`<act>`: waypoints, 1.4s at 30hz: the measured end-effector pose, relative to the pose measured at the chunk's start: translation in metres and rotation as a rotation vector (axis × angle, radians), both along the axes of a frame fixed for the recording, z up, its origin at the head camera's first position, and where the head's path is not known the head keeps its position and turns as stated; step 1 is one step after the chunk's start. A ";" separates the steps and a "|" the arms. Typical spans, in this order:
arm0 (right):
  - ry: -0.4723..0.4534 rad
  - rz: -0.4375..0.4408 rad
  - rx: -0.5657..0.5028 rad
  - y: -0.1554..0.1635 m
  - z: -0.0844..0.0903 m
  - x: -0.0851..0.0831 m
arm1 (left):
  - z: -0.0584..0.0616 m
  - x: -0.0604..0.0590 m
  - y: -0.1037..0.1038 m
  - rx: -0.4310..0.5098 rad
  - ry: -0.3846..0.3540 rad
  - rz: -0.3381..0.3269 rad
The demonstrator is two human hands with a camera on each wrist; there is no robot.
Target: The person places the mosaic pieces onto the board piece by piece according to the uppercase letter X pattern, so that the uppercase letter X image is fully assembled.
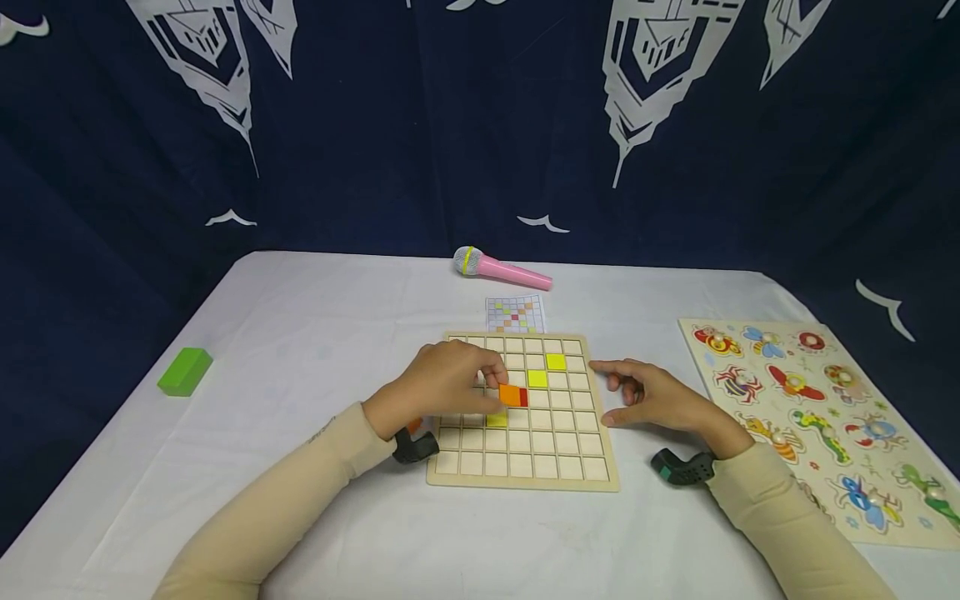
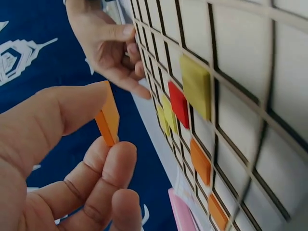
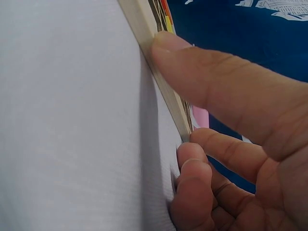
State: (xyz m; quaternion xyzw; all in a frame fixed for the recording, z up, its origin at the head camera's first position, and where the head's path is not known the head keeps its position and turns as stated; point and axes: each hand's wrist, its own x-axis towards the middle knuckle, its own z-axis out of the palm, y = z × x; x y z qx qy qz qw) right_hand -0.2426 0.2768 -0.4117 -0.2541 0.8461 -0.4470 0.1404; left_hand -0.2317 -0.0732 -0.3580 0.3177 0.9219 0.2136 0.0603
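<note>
My left hand (image 1: 442, 385) pinches an orange square tile (image 2: 109, 113) between thumb and fingers, held above the wooden grid board (image 1: 525, 483). Inside the grid's cells lie yellow tiles (image 1: 556, 362), a red tile (image 2: 178, 104) and two orange tiles (image 2: 200, 161), these last hidden behind my left hand in the head view. At the board's right edge is my right hand (image 1: 651, 397), its thumb and index finger extended against the rim while the other fingers bend loosely. Just beyond the board's far edge lies a small printed card (image 1: 515, 315) with a coloured grid pattern.
A pink toy microphone (image 1: 513, 272) lies behind the card. On the left of the white-covered table sits a green block (image 1: 185, 372). An insect picture puzzle board (image 1: 810, 417) lies at the right, near my right forearm. A dark patterned curtain (image 1: 435, 125) hangs behind.
</note>
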 end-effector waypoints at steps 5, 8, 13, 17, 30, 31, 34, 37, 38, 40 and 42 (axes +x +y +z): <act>0.001 0.001 0.002 0.001 0.000 0.000 | -0.002 0.001 0.016 -0.030 -0.018 -0.021; 0.001 0.001 0.005 0.001 -0.001 0.000 | -0.003 0.000 0.024 -0.042 -0.014 -0.043; 0.004 -0.001 0.006 0.001 -0.001 -0.001 | -0.004 -0.003 0.035 -0.051 -0.031 -0.049; 0.002 -0.005 0.008 0.001 -0.001 -0.001 | -0.005 -0.003 0.041 -0.068 -0.043 -0.054; -0.006 -0.016 0.019 0.000 -0.001 -0.001 | -0.013 -0.005 0.059 -0.213 -0.095 -0.029; -0.005 -0.016 0.019 0.000 -0.001 -0.001 | -0.013 -0.005 0.059 -0.216 -0.092 -0.028; 0.002 -0.013 0.020 0.001 -0.001 -0.001 | -0.013 -0.005 0.061 -0.218 -0.084 -0.024; 0.015 -0.004 0.018 0.001 -0.001 0.000 | -0.013 -0.005 0.062 -0.221 -0.087 -0.021; 0.018 0.000 0.017 0.001 -0.001 0.000 | -0.013 -0.004 0.063 -0.222 -0.089 -0.021; 0.024 0.006 0.015 0.001 -0.001 0.000 | -0.014 -0.004 0.063 -0.223 -0.094 -0.019; 0.021 0.008 0.012 0.001 -0.001 0.000 | -0.014 -0.004 0.064 -0.222 -0.099 -0.020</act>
